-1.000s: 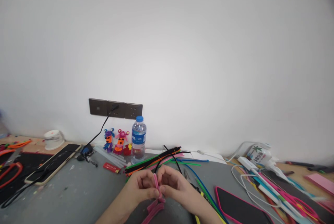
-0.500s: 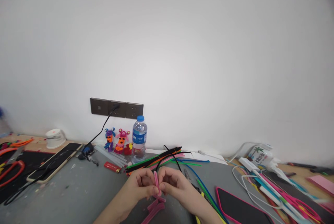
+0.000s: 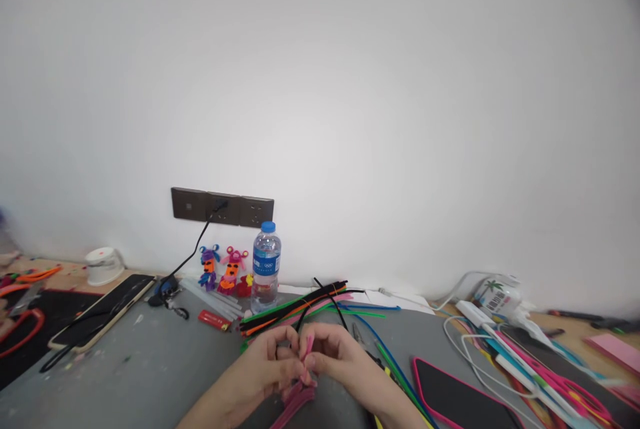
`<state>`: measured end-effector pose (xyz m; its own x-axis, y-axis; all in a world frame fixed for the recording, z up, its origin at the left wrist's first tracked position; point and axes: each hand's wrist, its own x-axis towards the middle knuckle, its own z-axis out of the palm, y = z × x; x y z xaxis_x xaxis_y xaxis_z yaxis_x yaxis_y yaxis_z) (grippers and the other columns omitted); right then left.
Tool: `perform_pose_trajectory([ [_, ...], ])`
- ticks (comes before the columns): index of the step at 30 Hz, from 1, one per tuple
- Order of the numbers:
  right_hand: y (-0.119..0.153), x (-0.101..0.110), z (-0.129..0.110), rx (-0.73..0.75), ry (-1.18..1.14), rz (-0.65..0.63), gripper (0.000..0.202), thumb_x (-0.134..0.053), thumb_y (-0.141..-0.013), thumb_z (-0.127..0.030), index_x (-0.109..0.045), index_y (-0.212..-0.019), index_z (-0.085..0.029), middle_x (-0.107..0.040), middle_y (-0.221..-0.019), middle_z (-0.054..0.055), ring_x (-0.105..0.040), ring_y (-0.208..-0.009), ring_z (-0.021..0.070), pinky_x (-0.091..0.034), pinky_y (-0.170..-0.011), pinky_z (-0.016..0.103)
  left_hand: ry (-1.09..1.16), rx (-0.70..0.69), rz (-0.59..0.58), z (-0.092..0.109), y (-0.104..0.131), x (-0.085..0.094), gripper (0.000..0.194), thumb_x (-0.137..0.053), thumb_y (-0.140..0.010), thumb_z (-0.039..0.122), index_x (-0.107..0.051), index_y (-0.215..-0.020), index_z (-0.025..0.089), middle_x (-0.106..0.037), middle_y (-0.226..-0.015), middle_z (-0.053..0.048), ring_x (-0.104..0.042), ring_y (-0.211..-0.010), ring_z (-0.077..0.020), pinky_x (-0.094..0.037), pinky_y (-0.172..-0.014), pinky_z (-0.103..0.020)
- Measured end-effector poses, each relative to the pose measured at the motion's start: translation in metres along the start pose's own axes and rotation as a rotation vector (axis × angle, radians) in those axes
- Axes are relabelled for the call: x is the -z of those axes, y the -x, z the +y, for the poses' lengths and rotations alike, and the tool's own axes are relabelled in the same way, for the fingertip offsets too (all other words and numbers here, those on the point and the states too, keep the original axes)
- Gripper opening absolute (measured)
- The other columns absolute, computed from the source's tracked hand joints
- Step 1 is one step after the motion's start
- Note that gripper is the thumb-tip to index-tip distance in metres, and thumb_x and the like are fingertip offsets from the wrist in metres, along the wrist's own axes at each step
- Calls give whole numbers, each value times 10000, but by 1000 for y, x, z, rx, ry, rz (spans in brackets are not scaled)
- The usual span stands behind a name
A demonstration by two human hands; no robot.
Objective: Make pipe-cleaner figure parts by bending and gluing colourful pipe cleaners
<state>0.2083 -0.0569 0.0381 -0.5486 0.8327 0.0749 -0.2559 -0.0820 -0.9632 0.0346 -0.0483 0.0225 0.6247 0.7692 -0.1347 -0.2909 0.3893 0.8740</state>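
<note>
Low in the middle of the view, my left hand (image 3: 275,364) and my right hand (image 3: 333,357) meet, fingertips nearly touching. Both pinch a bent pink pipe cleaner (image 3: 309,344), whose tip pokes up between them. Longer pink pipe cleaner strands (image 3: 295,406) hang below the fingers toward the bottom edge. My fingers cover part of the piece, so its full shape is hidden. Just behind my hands lies a bundle of black, green, orange and pink pipe cleaners (image 3: 305,302).
A water bottle (image 3: 266,269) stands behind the bundle, beside two small pipe-cleaner figures (image 3: 231,269). Clear glue sticks (image 3: 213,299) and a red cutter (image 3: 214,320) lie left. A pink-edged phone (image 3: 460,396) is right; another phone (image 3: 103,312) and orange-handled scissors (image 3: 30,332) are left.
The pink tip between my fingers now leans right and shows less, with my fingers closer around it. At the far left, the orange scissors and the black cord have shifted.
</note>
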Motion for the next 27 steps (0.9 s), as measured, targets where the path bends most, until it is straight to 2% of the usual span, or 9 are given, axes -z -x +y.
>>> perform_pose_trajectory([
  [2, -2, 3, 0, 38, 75, 64, 306, -749, -767, -408, -597, -753, -142, -583, -635, -6, -515, -569, 112, -340, -560, 222, -66, -2, 22, 0, -1, 0, 385, -800, -681, 454, -586, -744, 141, -693, -641, -39, -408, -437, -52, -323, -464, -186],
  [5, -5, 6, 1, 78, 167, 141, 349, -732, -771, -457, -596, -736, -138, -545, -594, -25, -454, -545, 98, -305, -541, 216, -178, -6, 35, -2, -3, -1, 441, -670, -778, 546, -660, -748, 106, -689, -625, -59, -389, -438, -59, -291, -453, -189],
  [12, -7, 4, 6, 59, 142, 139, 379, -699, -786, -505, -573, -734, -152, -519, -573, -32, -441, -533, 105, -317, -546, 227, -254, -25, 36, -4, -2, -4, 483, -621, -778, 611, -644, -765, 128, -641, -571, -21, -355, -433, -70, -239, -441, -203],
  [17, -8, 3, 9, 78, 166, 190, 382, -728, -763, -493, -540, -712, -165, -505, -598, -41, -418, -534, 95, -300, -534, 219, -309, -34, 51, -3, -4, -2, 479, -617, -771, 619, -619, -725, 142, -600, -542, 6, -277, -414, -61, -171, -437, -219],
  [22, -6, 4, 8, 38, 161, 178, 395, -703, -779, -517, -555, -710, -157, -505, -605, -38, -409, -534, 90, -307, -541, 217, -358, -75, 66, -2, -3, 1, 473, -631, -764, 587, -638, -630, 133, -466, -443, 51, -283, -401, -64, -163, -454, -237],
  [25, -7, 4, 9, 27, 169, 179, 395, -656, -817, -527, -579, -747, -147, -550, -629, -16, -426, -540, 94, -323, -551, 221, -342, -91, 73, -5, -2, 3, 456, -637, -761, 565, -624, -600, 139, -430, -440, 60, -291, -411, -68, -172, -463, -237],
  [27, -8, 5, 10, 35, 190, 207, 399, -676, -797, -533, -565, -741, -153, -552, -634, -18, -422, -543, 95, -326, -551, 219, -344, -92, 67, -7, -3, 4, 440, -635, -762, 548, -599, -585, 147, -410, -437, 68, -277, -409, -68, -179, -463, -237],
])
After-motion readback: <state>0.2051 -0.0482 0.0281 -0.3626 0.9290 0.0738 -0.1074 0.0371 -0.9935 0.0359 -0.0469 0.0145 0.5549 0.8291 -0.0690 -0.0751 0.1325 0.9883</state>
